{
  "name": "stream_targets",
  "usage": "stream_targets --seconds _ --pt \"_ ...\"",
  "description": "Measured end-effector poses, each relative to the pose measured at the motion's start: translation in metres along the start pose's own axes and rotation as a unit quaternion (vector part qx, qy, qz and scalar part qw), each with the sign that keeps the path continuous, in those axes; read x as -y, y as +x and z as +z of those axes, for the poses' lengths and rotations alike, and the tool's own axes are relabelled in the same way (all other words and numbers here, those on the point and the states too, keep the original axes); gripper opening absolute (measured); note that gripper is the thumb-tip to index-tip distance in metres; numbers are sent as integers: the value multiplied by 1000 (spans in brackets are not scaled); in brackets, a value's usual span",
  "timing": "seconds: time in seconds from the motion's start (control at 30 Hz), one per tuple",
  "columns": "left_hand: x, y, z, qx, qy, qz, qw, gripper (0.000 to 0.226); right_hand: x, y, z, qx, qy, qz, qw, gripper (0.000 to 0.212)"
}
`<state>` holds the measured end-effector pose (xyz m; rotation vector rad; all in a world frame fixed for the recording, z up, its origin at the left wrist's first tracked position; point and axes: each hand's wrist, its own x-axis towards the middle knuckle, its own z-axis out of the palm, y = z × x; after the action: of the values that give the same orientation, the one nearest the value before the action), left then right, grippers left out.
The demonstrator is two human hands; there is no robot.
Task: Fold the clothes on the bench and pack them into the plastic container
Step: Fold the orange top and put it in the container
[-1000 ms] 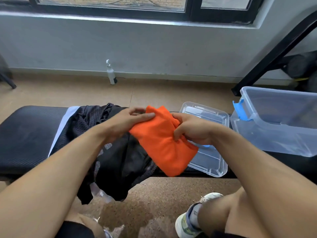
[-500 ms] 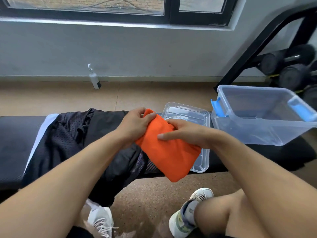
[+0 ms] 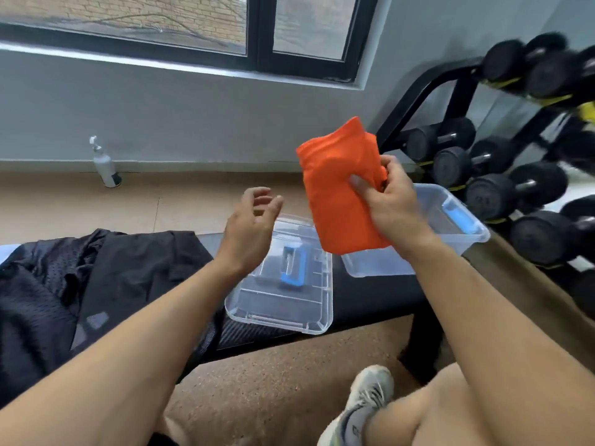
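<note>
The folded bright orange fabric garment (image 3: pixel 335 194) is held up in the air by the right hand (image 3: pixel 391 206) alone, above the near end of the clear plastic container with blue latches (image 3: pixel 450 226) that stands on the black padded worktop (image 3: pixel 370 294). The right fingers (image 3: pixel 360 185) are curled round the bundle's right edge, thumb pressed across its front. The left hand (image 3: pixel 249 226) hovers free over the clear plastic lid with a blue clip (image 3: pixel 283 281), its fingers loosely curled and holding nothing.

The orange piece looks light, soft and limp; its folds will likely spring apart if held by one edge, so a grip spanning the whole thickness of the bundle, or a palm supporting it underneath, seems safest for lowering it flat into the container. The heap of black mesh clothing (image 3: pixel 80 278) lies unfolded on the worktop's left part and looks equally floppy and somewhat slippery.

Half a second ago both hands held the orange bundle low, in front of the lid; now the left hand has let go and the right has lifted it towards the container.
</note>
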<state>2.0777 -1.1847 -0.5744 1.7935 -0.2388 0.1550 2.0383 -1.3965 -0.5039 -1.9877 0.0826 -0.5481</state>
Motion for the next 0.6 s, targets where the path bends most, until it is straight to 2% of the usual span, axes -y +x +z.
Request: stream_targets --seconds 0.1,0.2,0.3,0.4,0.53,0.6 --pt "2 2 24 82 47 62 994 49 -25 8 -22 -146 12 0 989 28" --pt "1 9 47 121 127 134 975 60 -42 20 -38 -208 -5 15 978 31" --pt "-3 12 71 142 141 190 961 65 -42 45 -58 -203 -23 7 979 29" --pt "3 17 93 170 160 207 950 72 -50 64 -65 -194 -57 8 979 28" --pt "13 20 114 177 324 236 899 95 -82 62 -55 -118 -128 64 983 37" --pt "17 22 119 179 358 231 887 99 -90 58 -50 -86 -131 87 984 36"
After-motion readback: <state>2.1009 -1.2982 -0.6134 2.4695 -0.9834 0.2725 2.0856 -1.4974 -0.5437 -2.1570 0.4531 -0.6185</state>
